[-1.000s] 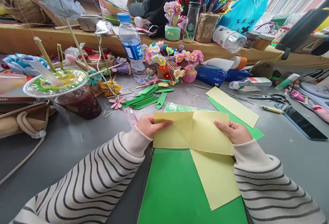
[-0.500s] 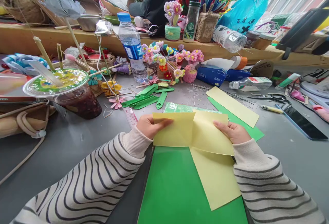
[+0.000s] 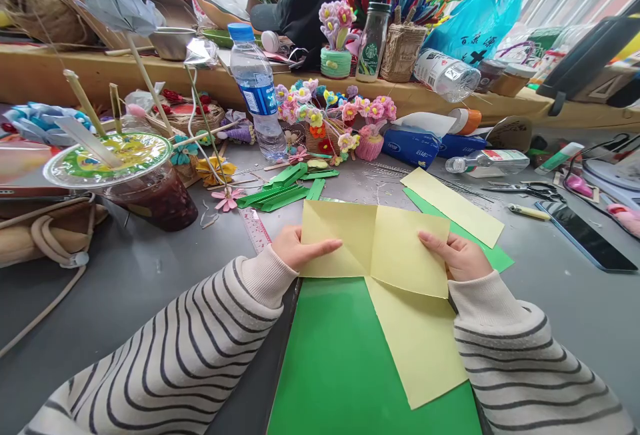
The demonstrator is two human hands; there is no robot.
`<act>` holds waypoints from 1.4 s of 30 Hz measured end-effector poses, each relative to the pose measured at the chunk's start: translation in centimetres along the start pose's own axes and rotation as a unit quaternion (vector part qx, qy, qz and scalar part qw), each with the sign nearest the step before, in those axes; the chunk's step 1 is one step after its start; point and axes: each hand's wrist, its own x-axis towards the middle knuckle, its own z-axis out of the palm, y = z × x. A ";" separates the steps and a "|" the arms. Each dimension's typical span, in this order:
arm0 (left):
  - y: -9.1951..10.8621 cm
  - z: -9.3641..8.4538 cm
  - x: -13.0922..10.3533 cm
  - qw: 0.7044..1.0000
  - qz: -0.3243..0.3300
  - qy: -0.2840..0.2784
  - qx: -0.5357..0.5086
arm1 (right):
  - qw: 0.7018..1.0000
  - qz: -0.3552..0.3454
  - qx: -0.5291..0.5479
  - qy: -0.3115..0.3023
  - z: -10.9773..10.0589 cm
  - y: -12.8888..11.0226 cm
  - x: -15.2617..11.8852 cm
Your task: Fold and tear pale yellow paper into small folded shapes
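A sheet of yellow paper (image 3: 345,228) with a crease down its middle is stretched between my two hands. My left hand (image 3: 300,248) pinches its left edge, thumb lying on the face of the paper. At the opposite edge, my right hand (image 3: 456,254) grips it in the same way, fingers hidden behind. Below the held sheet, a second yellow paper (image 3: 417,348) lies slanted over a large green sheet (image 3: 330,355). Beyond my right hand, a yellow strip (image 3: 455,208) rests on a green one.
Folded green paper strips (image 3: 280,195) lie past my left hand, near a pink ruler (image 3: 256,230). A lidded drink cup (image 3: 150,195) and a water bottle (image 3: 257,95) stand at left. On the right are scissors (image 3: 530,188), a knife (image 3: 529,212) and a phone (image 3: 590,235).
Both hands have raised and tilted the creased yellow paper, so its face shows flatter towards me and its top edge sits higher. The sheets below have stayed put.
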 end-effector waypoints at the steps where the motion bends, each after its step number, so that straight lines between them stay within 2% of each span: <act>1: -0.1 0.0 0.0 1.000 0.002 -0.010 0.004 | 1.000 -0.002 0.003 0.002 0.0 0.0 0.0; 3: -0.2 0.0 0.1 1.000 0.007 -0.013 0.017 | 1.000 -0.002 0.001 0.003 0.0 0.0 0.1; 10: -0.4 0.1 0.0 0.997 0.053 0.041 0.046 | 0.998 0.014 -0.053 0.008 0.0 -0.1 -0.1; 15: -0.5 0.1 -0.2 0.986 0.105 0.066 0.112 | 0.999 0.024 -0.034 0.004 0.4 -0.3 -0.6; 20: -1.0 0.2 -0.4 0.973 0.161 0.099 0.132 | 0.999 0.045 -0.018 0.004 0.5 -0.2 -0.5; 24: -1.2 0.3 -0.5 0.956 0.228 0.107 0.153 | 0.998 0.053 -0.023 0.007 0.3 -0.1 -0.3; 26: -1.2 0.3 -0.6 0.950 0.242 0.109 0.166 | 0.998 0.051 -0.021 0.006 0.3 0.0 -0.2; 31: -0.8 0.2 -0.6 0.961 0.185 0.101 0.179 | 0.999 0.039 -0.019 -0.017 0.3 0.0 -0.2; 35: -0.4 0.2 -0.6 0.977 0.125 0.105 0.134 | 0.999 0.024 -0.019 -0.028 0.2 0.0 -0.1; 42: -0.1 0.3 -0.6 0.991 0.075 0.092 0.067 | 0.999 0.025 -0.044 -0.019 0.0 -0.2 -0.4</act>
